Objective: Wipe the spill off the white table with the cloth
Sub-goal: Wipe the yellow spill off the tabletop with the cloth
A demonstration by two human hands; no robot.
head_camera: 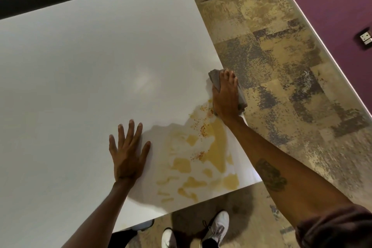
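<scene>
Grey cloth (215, 79) lies pressed beneath the flattened right hand (225, 96) at the tabletop (90, 66) edge, at twelve o'clock from the yellow spill (213, 153), while the left hand (128, 153) rests spread, fingers splayed.

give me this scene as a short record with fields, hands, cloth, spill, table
table: white square tabletop, over patterned carpet
spill: yellowish liquid patches with reddish specks, near the table's right corner, mostly unwiped
cloth: grey folded cloth, at the right edge, at the spill's far end
right hand: pressing flat on the cloth
left hand: flat on the table, fingers spread, beside the spill, holding nothing
</scene>
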